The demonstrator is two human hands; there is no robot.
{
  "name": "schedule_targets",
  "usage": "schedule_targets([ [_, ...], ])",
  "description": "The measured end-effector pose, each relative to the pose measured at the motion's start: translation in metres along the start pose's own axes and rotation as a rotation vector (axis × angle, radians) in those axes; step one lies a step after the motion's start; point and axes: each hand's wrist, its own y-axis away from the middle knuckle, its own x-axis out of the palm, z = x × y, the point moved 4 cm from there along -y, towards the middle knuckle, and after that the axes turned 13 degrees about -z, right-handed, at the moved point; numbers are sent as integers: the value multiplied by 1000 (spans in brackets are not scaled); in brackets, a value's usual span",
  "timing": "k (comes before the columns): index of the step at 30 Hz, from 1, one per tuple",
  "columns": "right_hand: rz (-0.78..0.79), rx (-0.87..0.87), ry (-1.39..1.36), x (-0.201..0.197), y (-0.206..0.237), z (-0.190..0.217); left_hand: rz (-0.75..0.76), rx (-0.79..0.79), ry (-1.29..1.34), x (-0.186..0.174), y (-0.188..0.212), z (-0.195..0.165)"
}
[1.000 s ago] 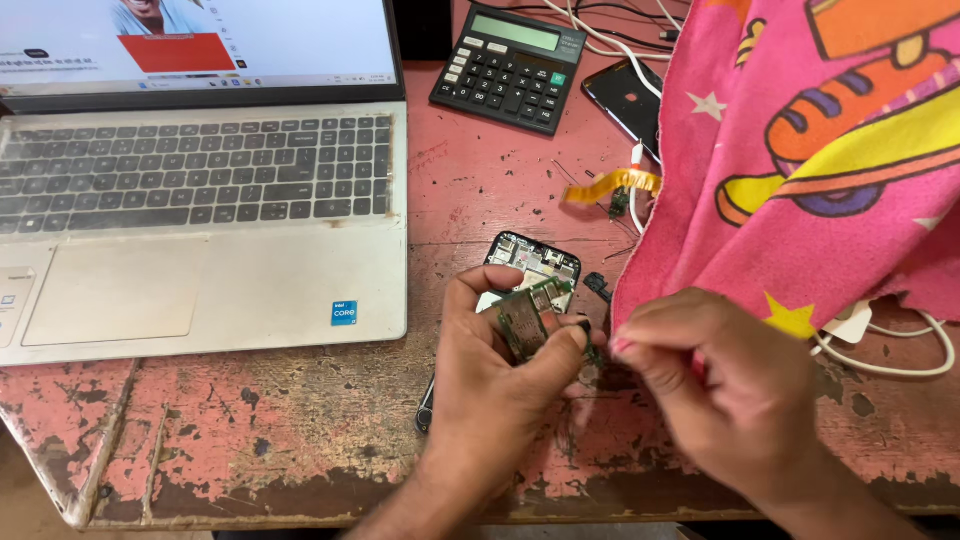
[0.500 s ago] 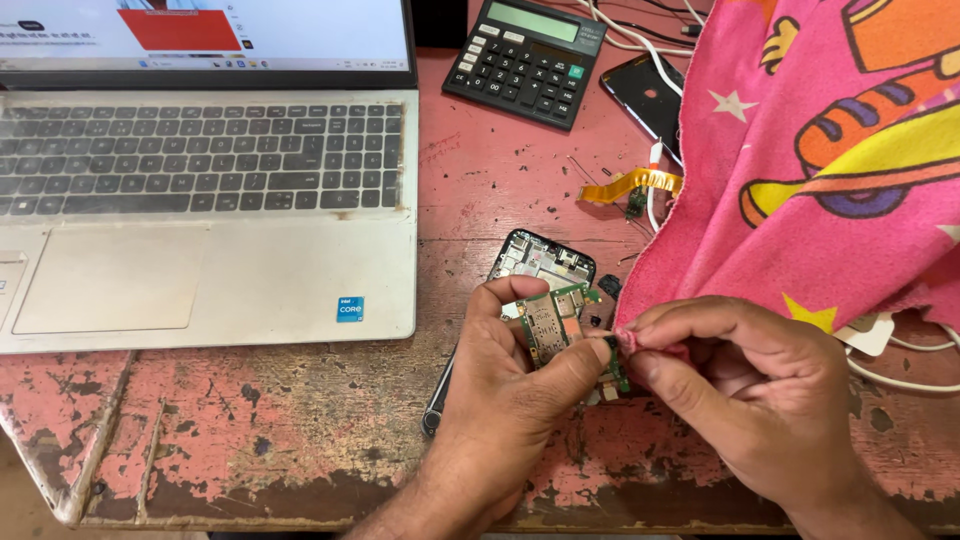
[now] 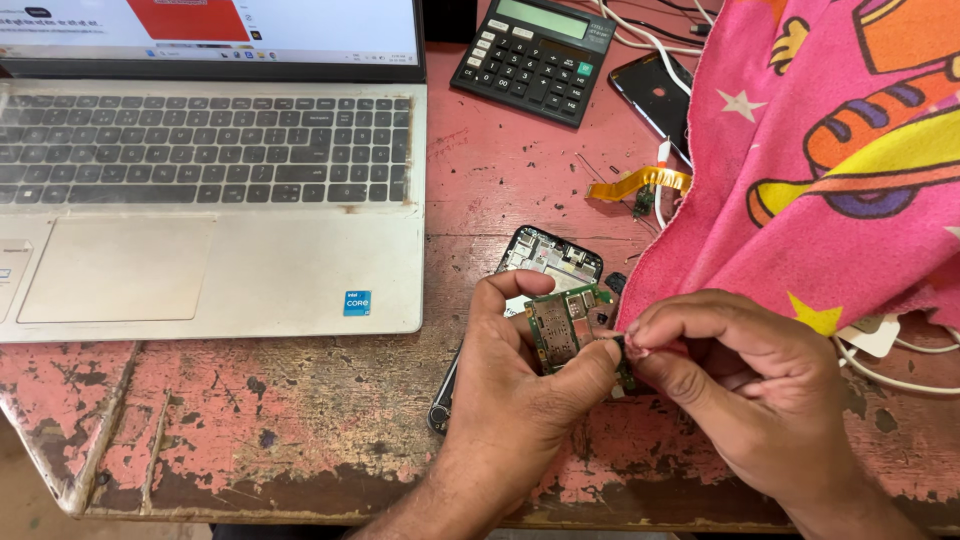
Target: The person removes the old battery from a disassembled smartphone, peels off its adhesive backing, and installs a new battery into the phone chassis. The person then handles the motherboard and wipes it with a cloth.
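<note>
While pinched so tightly, could have cracked or slipped: small green circuit board (image 3: 562, 326), clamped in left hand (image 3: 520, 385) above opened phone (image 3: 540, 262) on counter (image 3: 300, 420). Right hand (image 3: 745, 385) closed on board's edge, perhaps gripping a tiny part. Pink cloth (image 3: 800, 170) just beside.

On the counter (image 3: 300, 420): laptop (image 3: 210, 200) at left, calculator (image 3: 535, 55) behind centre, cloth (image 3: 810, 160) at right, opened phone (image 3: 545, 262) between laptop and cloth, circuit board (image 3: 562, 325) held above it.
</note>
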Motion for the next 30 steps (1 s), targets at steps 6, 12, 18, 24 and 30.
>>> schedule_targets([
  [6, 5, -40, 107, 4, -4, 6, -14, 177, -294, -1, 8, -12],
  [12, -19, -532, 524, 7, -3, 35, -10, 378, -381, 2, 17, -21],
  [18, 80, -862, 744, 15, -7, 55, -8, 410, -485, -1, 18, -16],
  [24, -134, -528, 543, 23, 0, 41, -45, 834, -428, 1, 28, -20],
  [30, 117, 439, -194, 16, -7, -11, 25, 1316, -525, 4, 32, -24],
])
